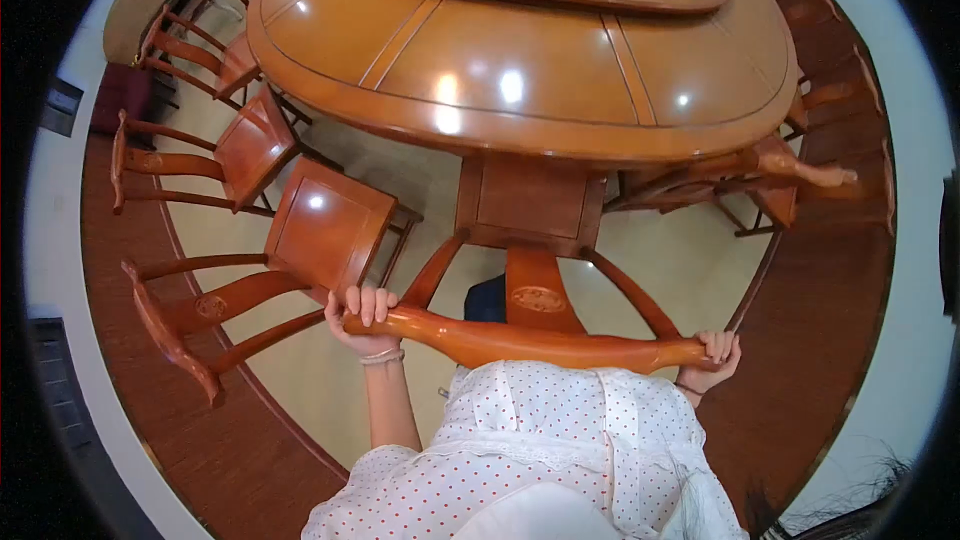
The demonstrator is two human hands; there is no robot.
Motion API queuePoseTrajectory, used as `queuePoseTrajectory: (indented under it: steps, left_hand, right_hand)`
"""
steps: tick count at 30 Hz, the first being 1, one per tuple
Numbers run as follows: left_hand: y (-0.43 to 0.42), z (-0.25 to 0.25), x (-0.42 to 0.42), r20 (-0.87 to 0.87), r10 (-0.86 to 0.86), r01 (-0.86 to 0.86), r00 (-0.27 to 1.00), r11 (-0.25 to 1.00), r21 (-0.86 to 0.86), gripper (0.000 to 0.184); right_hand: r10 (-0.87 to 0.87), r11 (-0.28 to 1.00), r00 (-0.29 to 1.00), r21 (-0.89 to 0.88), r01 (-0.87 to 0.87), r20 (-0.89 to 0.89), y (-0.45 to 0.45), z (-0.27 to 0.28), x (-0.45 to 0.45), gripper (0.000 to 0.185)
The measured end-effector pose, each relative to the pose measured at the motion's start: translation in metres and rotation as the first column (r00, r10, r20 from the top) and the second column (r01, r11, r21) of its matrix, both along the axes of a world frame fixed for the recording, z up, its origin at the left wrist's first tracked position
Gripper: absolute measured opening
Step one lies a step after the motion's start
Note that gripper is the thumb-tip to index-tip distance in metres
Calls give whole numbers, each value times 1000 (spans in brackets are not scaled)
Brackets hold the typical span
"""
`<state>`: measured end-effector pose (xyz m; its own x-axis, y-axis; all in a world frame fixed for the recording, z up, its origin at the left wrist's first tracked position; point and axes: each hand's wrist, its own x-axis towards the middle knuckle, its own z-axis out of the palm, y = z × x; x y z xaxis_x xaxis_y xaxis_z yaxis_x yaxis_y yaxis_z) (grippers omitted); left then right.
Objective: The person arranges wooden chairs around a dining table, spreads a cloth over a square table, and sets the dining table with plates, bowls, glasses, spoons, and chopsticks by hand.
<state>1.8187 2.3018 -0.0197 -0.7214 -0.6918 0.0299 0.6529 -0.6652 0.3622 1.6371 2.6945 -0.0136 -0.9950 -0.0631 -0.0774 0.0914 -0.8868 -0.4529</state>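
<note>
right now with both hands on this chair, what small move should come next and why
Probably ease the chair straight forward a little: the left hand and right hand grip opposite ends of its top rail, and most of its seat shows outside the table.

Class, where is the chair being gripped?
In the head view, the chair is near centre, its seat partly hidden by the table, its top rail between left hand and right hand.

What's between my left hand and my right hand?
In the head view, the chair's curved wooden top rail spans the stretch between your left hand and right hand, with one hand gripping each end.
</note>
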Motion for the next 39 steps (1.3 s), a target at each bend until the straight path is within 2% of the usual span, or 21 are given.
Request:
queuePoseTrajectory:
  steps: [3,6,8,11,14,17,24,26,28,30,31,36,38,39]
  left_hand:
    - [9,0,19,-42,-1,4,999,997,78,36]
    - [22,-11,44,-95,-11,18,995,997,76,36]
    - [31,-19,60,-69,-4,6,998,1000,17,32]
    - [44,-20,78,-66,-22,22,998,1000,1,31]
    - [60,-26,99,-34,10,-10,999,1000,7,30]
    - [80,-31,128,-50,17,-13,999,997,73,34]
    - [107,-40,169,-46,36,-33,998,997,71,32]
    - [114,-40,178,-38,84,-81,996,993,85,32]
    - [118,-35,180,-20,122,-120,992,988,102,31]
    - [123,-29,187,35,184,-187,982,977,108,29]
    - [123,-32,192,-6,155,-154,988,981,120,27]
    - [128,-28,199,2,122,-122,993,992,35,25]
    - [123,-34,215,78,193,-200,978,975,101,28]
    - [120,-37,219,79,179,-186,981,978,98,28]
  right_hand:
    - [40,995,998,-93,-44,-47,7,1,18,32]
    - [45,998,998,-46,-47,-36,23,-10,40,31]
    - [-14,999,1000,-48,13,-10,32,-19,56,30]
    - [72,991,995,-111,-79,-71,53,-27,70,29]
    - [57,996,996,-69,-61,-62,61,-21,95,29]
    - [84,992,992,-91,-93,-94,79,-23,115,29]
    - [123,983,988,-122,-134,-94,105,-33,137,28]
    - [78,997,997,-18,-78,-19,108,-32,139,28]
    - [127,989,991,-65,-130,-41,107,-28,135,28]
    - [96,994,995,-59,-95,16,108,-24,139,28]
    - [90,995,996,-52,-89,18,111,-27,139,27]
    - [63,997,994,31,-66,94,103,-16,137,27]
    - [28,994,984,102,-47,177,95,-19,152,28]
    - [33,995,990,88,-46,141,92,-23,155,28]
